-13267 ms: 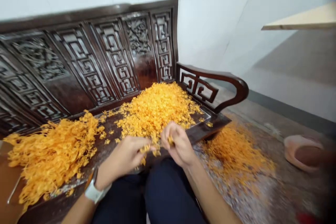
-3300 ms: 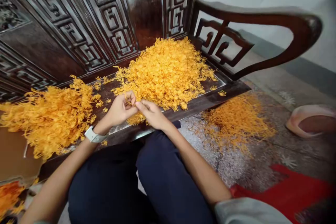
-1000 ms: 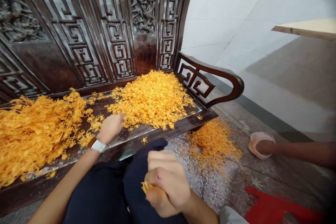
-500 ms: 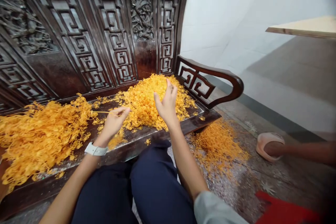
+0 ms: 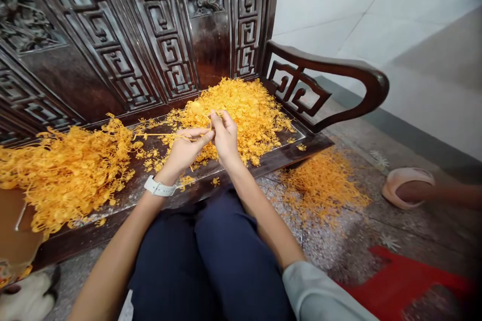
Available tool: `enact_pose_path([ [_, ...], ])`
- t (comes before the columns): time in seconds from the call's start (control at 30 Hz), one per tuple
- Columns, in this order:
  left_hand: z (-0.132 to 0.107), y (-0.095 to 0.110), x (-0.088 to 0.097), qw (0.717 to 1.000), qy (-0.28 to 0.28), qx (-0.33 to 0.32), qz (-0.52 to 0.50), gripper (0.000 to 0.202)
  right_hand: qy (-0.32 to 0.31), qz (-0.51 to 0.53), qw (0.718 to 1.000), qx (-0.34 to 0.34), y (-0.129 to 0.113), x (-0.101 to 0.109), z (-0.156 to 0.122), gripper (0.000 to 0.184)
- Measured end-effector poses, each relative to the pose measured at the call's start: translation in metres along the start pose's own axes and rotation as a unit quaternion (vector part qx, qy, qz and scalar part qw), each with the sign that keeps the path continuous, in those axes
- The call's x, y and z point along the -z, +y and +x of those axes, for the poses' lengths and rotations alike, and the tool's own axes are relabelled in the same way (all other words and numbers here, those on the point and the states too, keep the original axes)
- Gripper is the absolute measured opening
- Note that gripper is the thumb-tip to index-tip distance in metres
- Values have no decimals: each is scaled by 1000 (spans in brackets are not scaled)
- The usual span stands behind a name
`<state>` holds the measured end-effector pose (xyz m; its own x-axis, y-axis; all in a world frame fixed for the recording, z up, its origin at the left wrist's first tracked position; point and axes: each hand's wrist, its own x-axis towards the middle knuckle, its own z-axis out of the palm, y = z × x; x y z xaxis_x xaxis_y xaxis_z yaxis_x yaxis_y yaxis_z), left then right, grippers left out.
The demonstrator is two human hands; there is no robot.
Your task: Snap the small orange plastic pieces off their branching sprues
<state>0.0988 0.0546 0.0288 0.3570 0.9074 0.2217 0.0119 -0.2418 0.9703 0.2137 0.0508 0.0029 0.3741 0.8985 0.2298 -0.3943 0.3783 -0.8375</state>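
My left hand (image 5: 187, 149) is closed on a thin yellow-orange plastic piece (image 5: 161, 134), whose stem sticks out to the left. My right hand (image 5: 225, 139) meets it at the fingertips and pinches the same piece, with a thin loop showing above the fingers. Behind both hands lies a heap of small yellow flower-like pieces (image 5: 248, 105) on the wooden bench (image 5: 259, 168). To the left, a second heap of longer, tangled yellow strands (image 5: 83, 170) spreads over the seat. Where exactly the fingertips grip is partly hidden.
The bench's carved armrest (image 5: 339, 67) rises at the right. On the floor lies a pile of orange stems (image 5: 324, 185). Another person's foot in a pink slipper (image 5: 408, 188) is at the right, near a red stool-like object (image 5: 399, 281). A cardboard box (image 5: 15, 220) stands lower left.
My hands, apart before, have come together. My right hand has moved down and left from over the heap and closed; the left has moved right with the strand. The view has tilted downward.
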Motion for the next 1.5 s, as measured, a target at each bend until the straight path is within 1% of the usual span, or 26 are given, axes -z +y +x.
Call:
enact_pose_path([
  [0.1,1,3,-10,1000,-8,-6,15,39,-9,1,1000,26,-2,13,2,25],
  [0.17,2,4,-16,1000,-14,17,1,42,-14,-13,999,51,-5,22,5,16],
  [0.23,3,5,-21,998,-33,50,-22,47,-19,-31,997,64,-10,29,7,15],
  [0.3,4,3,-24,996,-41,73,-43,50,-23,-43,996,69,-11,33,9,17],
  [0.33,5,2,-25,995,-35,77,-50,50,-18,-47,996,72,-10,33,9,23],
  [0.43,6,-4,-30,994,14,79,-75,43,19,-50,996,76,-5,31,6,48],
  [0.47,6,-5,-32,991,21,92,-94,40,30,-46,996,71,-4,29,4,51],
  [0.53,6,-6,-37,977,12,138,-159,37,36,-24,998,50,-5,25,-1,51],
  [0.6,6,-1,-39,955,-8,189,-229,36,29,25,999,6,-8,22,-5,47],
  [0.67,7,10,-36,938,5,213,-274,35,5,90,995,-53,-10,20,-7,42],
  [0.73,8,24,-25,931,52,195,-305,35,-27,154,981,-114,-9,24,-9,36],
  [0.83,6,42,1,925,139,103,-338,37,-42,229,956,-180,-4,42,-19,32],
  [0.9,3,44,17,922,169,58,-343,36,-27,247,949,-195,-4,55,-28,33],
  [0.93,1,42,22,923,169,56,-340,36,-27,237,951,-195,-6,61,-31,34],
  [1.03,-5,24,25,936,137,104,-308,34,-65,128,978,-151,-16,69,-22,33],
  [1.1,-6,10,21,952,117,117,-256,33,-84,-4,994,-71,-17,69,2,39],
  [1.13,-7,5,19,962,113,106,-226,35,-79,-86,993,-21,-15,67,17,44],
  [1.17,-7,1,18,970,111,86,-198,36,-67,-174,982,29,-12,66,33,51],
  [1.2,-7,-1,17,977,108,64,-174,38,-49,-258,962,71,-9,63,47,58],
  [1.23,-8,-3,17,982,101,43,-151,39,-29,-323,940,102,-6,60,59,64],
  [1.27,-9,-4,18,987,92,26,-128,41,-12,-360,926,117,-5,56,66,68],
  [1.3,-10,-4,19,991,80,15,-103,41,-8,-363,925,116,-4,51,70,69],
  [1.33,-11,-4,20,995,67,5,-77,42,-19,-336,937,97,-5,45,69,69],
  [1.4,-13,-4,23,999,41,-10,-27,43,-78,-233,969,31,-8,31,59,68],
  [1.47,-15,-4,25,1000,20,-23,5,43,-138,-155,978,-21,-11,18,45,66],
  [1.5,-16,-3,26,999,13,-28,14,42,-155,-140,978,-26,-12,13,38,64],
])
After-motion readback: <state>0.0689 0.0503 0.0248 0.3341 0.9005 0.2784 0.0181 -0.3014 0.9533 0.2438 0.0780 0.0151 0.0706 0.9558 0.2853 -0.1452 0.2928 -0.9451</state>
